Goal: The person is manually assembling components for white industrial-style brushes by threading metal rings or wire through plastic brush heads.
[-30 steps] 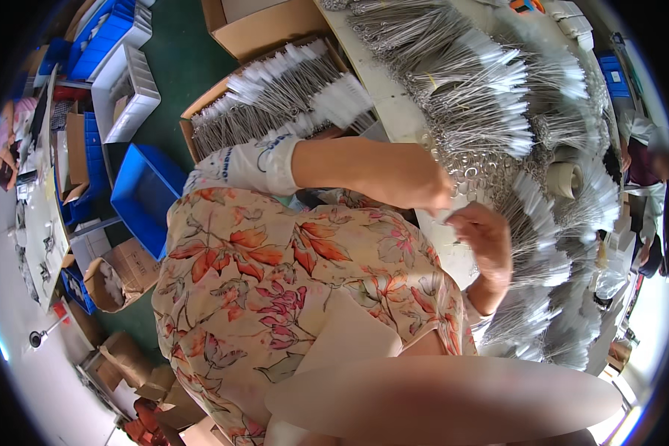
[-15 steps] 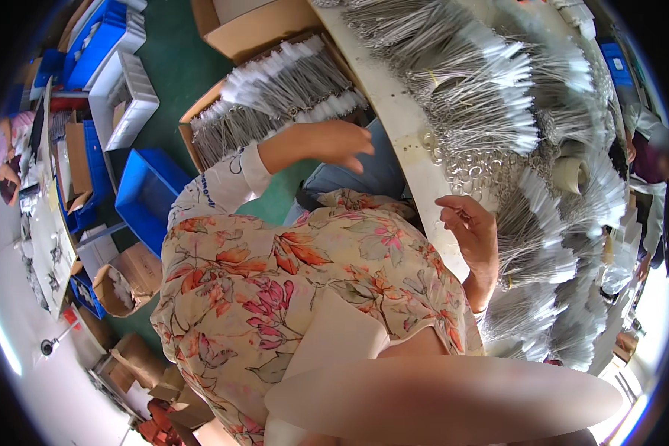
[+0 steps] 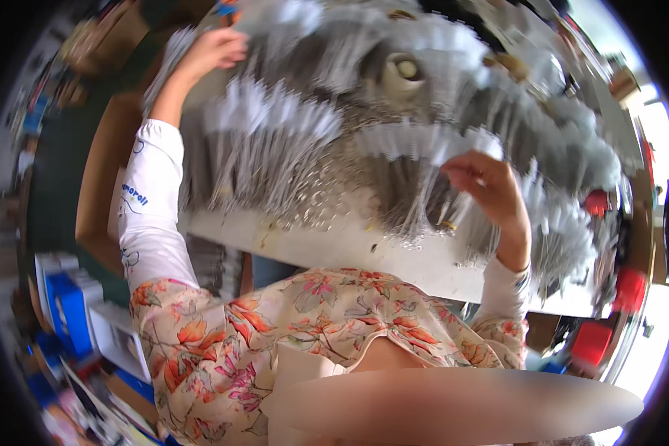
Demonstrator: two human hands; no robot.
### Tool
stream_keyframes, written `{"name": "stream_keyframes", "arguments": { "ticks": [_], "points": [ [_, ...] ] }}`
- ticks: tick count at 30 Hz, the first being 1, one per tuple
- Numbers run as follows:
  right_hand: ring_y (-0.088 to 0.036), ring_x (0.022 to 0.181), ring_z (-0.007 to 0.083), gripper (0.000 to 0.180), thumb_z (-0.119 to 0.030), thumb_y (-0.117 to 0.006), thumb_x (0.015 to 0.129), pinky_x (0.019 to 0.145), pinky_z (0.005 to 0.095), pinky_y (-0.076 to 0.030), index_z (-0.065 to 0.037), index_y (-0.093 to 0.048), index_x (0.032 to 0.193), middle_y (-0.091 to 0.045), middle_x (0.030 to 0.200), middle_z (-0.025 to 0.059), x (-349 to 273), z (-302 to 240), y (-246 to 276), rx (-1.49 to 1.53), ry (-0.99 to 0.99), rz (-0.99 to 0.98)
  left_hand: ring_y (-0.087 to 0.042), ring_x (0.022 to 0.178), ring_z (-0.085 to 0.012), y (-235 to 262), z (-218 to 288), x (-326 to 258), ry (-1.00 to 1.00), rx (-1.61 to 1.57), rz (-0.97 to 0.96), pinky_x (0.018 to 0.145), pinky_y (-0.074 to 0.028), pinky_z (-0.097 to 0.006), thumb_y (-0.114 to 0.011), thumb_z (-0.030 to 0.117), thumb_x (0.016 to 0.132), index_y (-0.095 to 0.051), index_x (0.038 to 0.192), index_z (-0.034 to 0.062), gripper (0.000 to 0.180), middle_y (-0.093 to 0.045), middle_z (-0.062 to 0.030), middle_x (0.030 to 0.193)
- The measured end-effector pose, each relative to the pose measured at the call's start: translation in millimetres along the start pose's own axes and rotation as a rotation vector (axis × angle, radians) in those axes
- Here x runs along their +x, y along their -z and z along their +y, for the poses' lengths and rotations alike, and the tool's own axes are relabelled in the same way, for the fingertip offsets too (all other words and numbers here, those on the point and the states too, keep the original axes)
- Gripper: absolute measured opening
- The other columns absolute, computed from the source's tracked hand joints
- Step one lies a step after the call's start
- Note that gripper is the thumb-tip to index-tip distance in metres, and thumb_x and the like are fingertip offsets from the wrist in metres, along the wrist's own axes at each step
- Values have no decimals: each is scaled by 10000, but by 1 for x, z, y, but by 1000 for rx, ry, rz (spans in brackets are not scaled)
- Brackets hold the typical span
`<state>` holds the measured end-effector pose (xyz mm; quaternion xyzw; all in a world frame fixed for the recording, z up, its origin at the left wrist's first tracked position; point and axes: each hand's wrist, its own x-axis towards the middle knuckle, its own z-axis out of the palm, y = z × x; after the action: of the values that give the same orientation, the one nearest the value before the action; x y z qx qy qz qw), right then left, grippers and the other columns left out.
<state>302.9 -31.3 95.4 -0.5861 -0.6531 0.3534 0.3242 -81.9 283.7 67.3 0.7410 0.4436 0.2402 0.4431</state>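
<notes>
Brushes with thin wire stems, ring ends and white bristle tips (image 3: 267, 123) lie in bundles across the worktable (image 3: 290, 247). My left hand (image 3: 217, 52) is raised over the far left of the table, fingers loosely bent and apart, with nothing visible in them. Just beyond its fingertips is a small orange and blue object (image 3: 229, 10), too blurred to name. My right hand (image 3: 487, 182) hovers at the bristle tips of a nearer bundle (image 3: 416, 178), fingers curved with a gap between them. Whether it touches the bristles is hard to tell through the blur.
Loose metal rings (image 3: 320, 204) are scattered between the bundles. A cream roll (image 3: 404, 74) stands among the brushes farther back. A cardboard box (image 3: 104, 178) is left of the table, and red stools (image 3: 592, 342) are at the right. Blue and white bins (image 3: 68, 308) sit at lower left.
My body and view have turned to face the table. My left hand has moved from above the box of brushes to the table's far left; my right hand is now over a bundle.
</notes>
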Motion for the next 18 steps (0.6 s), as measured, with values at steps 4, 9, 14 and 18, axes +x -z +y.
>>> {"name": "stream_keyframes", "arguments": {
  "ticks": [4,9,14,18],
  "points": [
    [-546,604,73,161,-135,-613,834,559,235,-460,-20,-663,935,-617,696,12,13,41,67,-94,-155,234,-463,438,-115,16,-113,89,315,219,259,386,-363,-282,-597,274,836,-566,776,77,208,-512,-14,565],
    [-522,555,65,168,-193,-603,847,505,218,-446,-40,-663,884,-590,652,6,48,87,117,-184,-251,378,-605,606,-219,60,-183,102,407,353,371,481,-493,-367,-618,234,758,-619,820,-48,289,-623,-135,741],
    [-571,518,106,293,-325,-639,780,513,260,-490,-35,-674,801,-602,591,42,110,133,122,-294,-366,295,-623,607,-235,51,-146,92,607,449,420,469,-505,-372,-590,161,770,-606,839,-21,195,-623,-137,751],
    [-576,508,115,342,-412,-652,733,506,269,-499,-72,-689,737,-603,566,49,145,145,100,-268,-411,193,-641,753,-247,58,-106,62,638,-146,507,598,-532,-418,-612,114,756,-568,896,4,183,-633,-113,823]
  ]
}}
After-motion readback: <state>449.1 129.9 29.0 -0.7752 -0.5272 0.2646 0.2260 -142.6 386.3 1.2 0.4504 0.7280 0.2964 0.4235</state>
